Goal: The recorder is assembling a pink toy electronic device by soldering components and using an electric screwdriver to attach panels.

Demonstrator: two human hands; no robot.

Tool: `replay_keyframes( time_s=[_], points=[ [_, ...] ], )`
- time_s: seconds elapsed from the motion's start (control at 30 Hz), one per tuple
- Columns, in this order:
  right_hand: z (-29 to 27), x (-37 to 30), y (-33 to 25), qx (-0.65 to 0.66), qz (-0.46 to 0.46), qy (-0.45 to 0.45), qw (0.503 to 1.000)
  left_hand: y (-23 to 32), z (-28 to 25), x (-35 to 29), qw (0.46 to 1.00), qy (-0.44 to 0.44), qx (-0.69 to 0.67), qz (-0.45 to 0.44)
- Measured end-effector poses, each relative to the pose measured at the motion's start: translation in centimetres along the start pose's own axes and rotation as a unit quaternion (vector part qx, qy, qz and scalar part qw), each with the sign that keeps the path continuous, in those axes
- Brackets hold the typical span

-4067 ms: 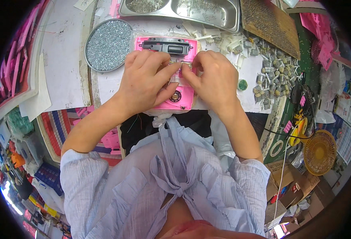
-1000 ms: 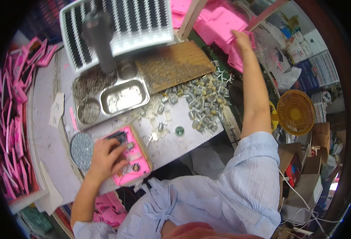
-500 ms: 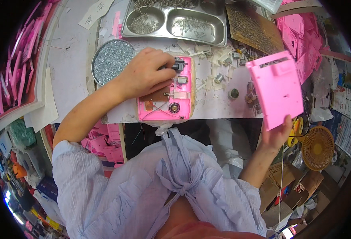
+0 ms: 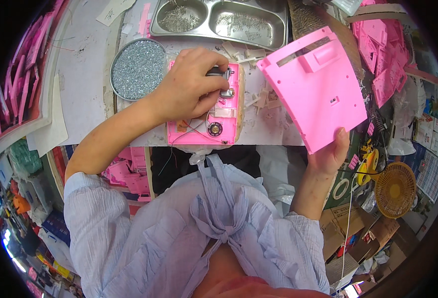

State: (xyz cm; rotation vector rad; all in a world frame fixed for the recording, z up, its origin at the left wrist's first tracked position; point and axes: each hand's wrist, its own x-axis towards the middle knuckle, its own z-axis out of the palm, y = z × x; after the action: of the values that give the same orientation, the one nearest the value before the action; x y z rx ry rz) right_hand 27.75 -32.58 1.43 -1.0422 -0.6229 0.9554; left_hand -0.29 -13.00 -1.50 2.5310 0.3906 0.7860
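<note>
My left hand [image 4: 191, 82] is over an open pink plastic housing [image 4: 196, 140] at the table's front edge. Its fingers are bent down onto a black part [image 4: 218, 72] and a small metal motor [image 4: 227, 93] in the housing; the exact grip is hidden. Below the hand, a round speaker [image 4: 214, 129], loose thin wires and a clear plastic piece [image 4: 224, 113] show inside. On the right, my right hand [image 4: 331, 151] grips the lower edge of a pink plastic cover [image 4: 318, 94], tilted in the air with a long slot near its top.
A round tin of screws [image 4: 138, 69] stands left of the housing. Behind is a metal tray [image 4: 206, 31] with small metal parts. White plastic bits [image 4: 266, 99] lie right of the housing. Pink pieces pile up at far left [image 4: 20, 74] and far right [image 4: 378, 54].
My right hand has brought the pink cover left and up, closer to the housing, and turned it. My left hand has shifted slightly right and stays at the parts in the housing.
</note>
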Motion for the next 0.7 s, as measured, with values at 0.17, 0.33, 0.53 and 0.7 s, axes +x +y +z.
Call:
replay_keyframes(
  time_s=[0.17, 0.33, 0.53, 0.7],
  points=[
    [1.4, 0.2, 1.5, 0.025, 0.027, -0.021, 0.999, 0.4, 1.1, 0.0, 0.997, 0.001, 0.069, 0.023],
    [3.6, 0.4, 1.2, 0.017, 0.028, -0.021, 0.999, 0.9, 1.1, 1.2, 0.982, -0.060, 0.167, 0.070],
    [6.4, 0.7, 1.4, 0.063, -0.019, 0.021, 0.998, 1.5, -1.7, 2.1, 0.998, 0.035, 0.054, -0.003],
    [10.3, 0.8, 4.5, 0.059, 0.023, -0.079, 0.995, 5.4, -3.0, 0.3, 0.681, 0.053, -0.643, -0.348]
  ],
)
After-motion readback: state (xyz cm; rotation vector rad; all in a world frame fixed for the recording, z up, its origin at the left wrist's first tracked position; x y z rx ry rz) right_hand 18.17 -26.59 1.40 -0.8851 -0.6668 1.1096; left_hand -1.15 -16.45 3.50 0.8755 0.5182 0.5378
